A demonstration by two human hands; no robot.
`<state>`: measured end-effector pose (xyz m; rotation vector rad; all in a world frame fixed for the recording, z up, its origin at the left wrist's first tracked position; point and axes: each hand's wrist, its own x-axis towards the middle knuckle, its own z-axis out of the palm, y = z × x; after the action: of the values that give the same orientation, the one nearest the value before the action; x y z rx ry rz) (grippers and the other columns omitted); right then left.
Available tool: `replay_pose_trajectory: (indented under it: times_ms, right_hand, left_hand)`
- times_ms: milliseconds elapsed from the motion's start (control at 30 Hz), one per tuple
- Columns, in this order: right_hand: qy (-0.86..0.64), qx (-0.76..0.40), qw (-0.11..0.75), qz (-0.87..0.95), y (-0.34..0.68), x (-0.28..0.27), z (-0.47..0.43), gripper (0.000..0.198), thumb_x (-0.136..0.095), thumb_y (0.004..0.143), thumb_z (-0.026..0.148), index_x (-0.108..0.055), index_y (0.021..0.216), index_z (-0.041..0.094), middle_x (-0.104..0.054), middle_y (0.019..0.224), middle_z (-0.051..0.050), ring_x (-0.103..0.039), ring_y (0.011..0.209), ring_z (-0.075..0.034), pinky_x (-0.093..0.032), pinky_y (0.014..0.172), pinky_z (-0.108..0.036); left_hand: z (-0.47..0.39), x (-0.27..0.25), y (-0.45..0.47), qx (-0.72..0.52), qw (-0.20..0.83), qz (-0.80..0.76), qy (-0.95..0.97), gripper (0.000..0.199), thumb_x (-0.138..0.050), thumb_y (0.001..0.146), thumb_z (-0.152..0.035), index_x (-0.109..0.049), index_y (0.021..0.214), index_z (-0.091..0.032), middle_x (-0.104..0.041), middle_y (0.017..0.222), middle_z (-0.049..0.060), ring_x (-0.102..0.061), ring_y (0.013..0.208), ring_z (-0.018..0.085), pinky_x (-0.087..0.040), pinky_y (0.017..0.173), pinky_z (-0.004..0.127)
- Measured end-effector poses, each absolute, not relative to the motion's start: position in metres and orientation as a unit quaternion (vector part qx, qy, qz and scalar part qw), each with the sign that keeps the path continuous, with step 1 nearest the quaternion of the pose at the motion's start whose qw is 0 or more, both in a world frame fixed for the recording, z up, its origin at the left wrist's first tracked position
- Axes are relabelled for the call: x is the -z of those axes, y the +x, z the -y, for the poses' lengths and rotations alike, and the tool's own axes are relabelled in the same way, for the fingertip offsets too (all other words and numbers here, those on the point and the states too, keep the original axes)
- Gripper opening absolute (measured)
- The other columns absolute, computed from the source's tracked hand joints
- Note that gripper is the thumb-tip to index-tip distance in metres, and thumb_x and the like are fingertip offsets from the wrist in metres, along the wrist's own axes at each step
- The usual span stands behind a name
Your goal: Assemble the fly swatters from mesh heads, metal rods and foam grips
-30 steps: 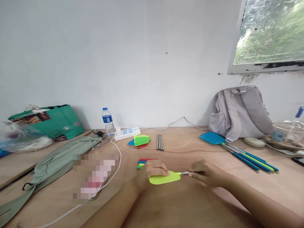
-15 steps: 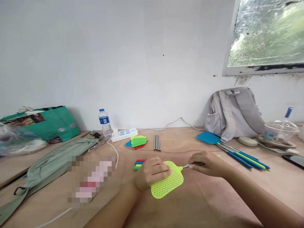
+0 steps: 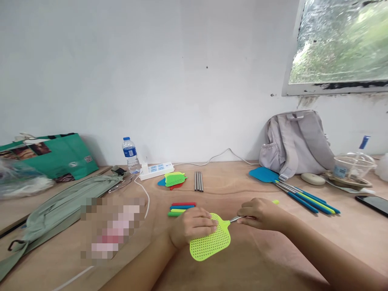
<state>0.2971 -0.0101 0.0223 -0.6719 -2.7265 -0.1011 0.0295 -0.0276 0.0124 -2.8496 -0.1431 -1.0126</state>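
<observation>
A yellow-green fly swatter lies between my hands, its perforated head (image 3: 210,244) pointing toward me and left. My left hand (image 3: 194,226) is closed over the upper left side of that head. Short of the head's neck, my right hand (image 3: 262,214) grips the metal rod (image 3: 235,219). A yellow-green end (image 3: 275,201) shows beyond the right hand. Just behind my left hand lie handle sleeves (image 3: 183,204) in red, blue, yellow and green. Farther back are several metal rods (image 3: 199,182) side by side and a stack of loose swatter heads (image 3: 176,180).
Swatters with blue and yellow handles (image 3: 307,198) lie right, below a grey backpack (image 3: 300,141). A lidded plastic cup (image 3: 353,169) and phone (image 3: 374,204) are farther right. At left are a power strip (image 3: 156,171), water bottle (image 3: 130,155), grey-green bag (image 3: 69,198) and green bag (image 3: 69,155).
Both hands and the swatter sit slightly lower and farther left in view. The handle sleeves show more fully beside my left hand. My grip looks the same.
</observation>
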Motion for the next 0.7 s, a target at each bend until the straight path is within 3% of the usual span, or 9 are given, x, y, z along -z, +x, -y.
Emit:
replay_pose_trajectory:
  times_ms: [167,333,533,600,700]
  right_hand:
    - [-0.243,0.049,0.106,0.963,0.295,-0.024,0.011,0.031,-0.039,0.086,0.039,-0.061,0.076,0.019,-0.061,0.063,-0.003,-0.053,0.054,-0.012,-0.027,0.049,-0.024]
    - [-0.303,-0.009,0.203,0.931,0.29,-0.029,0.01,0.032,-0.035,0.088,0.037,-0.06,0.081,0.018,-0.06,0.065,-0.003,-0.052,0.058,-0.012,-0.033,0.051,-0.022]
    - [-0.321,0.049,0.243,0.914,0.276,-0.028,0.023,0.024,-0.034,0.087,0.025,-0.056,0.095,0.018,-0.059,0.073,-0.004,-0.053,0.062,-0.013,-0.035,0.053,-0.024]
    - [-0.321,0.093,0.253,0.908,0.274,-0.027,0.025,0.024,-0.034,0.087,0.024,-0.056,0.094,0.018,-0.058,0.075,-0.005,-0.053,0.063,-0.014,-0.035,0.054,-0.024]
    - [-0.325,0.15,0.275,0.892,0.273,-0.024,0.026,0.024,-0.035,0.088,0.023,-0.056,0.098,0.018,-0.058,0.079,-0.005,-0.053,0.065,-0.014,-0.035,0.054,-0.024]
  left_hand:
    - [0.026,-0.006,0.036,0.295,0.073,0.012,-0.953,0.022,-0.049,0.08,-0.012,-0.064,0.092,-0.021,-0.069,0.089,0.008,-0.063,0.081,0.018,-0.05,0.074,0.031]
    - [0.021,-0.016,0.029,0.426,0.061,0.117,-0.895,0.022,-0.047,0.082,-0.017,-0.06,0.099,-0.018,-0.067,0.092,0.007,-0.059,0.09,0.018,-0.046,0.079,0.032]
    - [0.009,-0.029,-0.006,0.517,0.084,0.283,-0.804,0.016,-0.051,0.079,-0.029,-0.066,0.08,-0.025,-0.067,0.085,0.003,-0.059,0.089,0.019,-0.043,0.083,0.034]
    - [0.007,-0.031,-0.008,0.602,0.039,0.338,-0.723,0.012,-0.058,0.073,-0.028,-0.066,0.082,-0.024,-0.064,0.093,0.004,-0.057,0.093,0.02,-0.043,0.085,0.036]
    - [0.004,-0.032,0.001,0.72,-0.133,0.387,-0.56,0.032,-0.068,0.06,-0.022,-0.06,0.091,-0.021,-0.062,0.097,0.005,-0.059,0.089,0.021,-0.046,0.079,0.036]
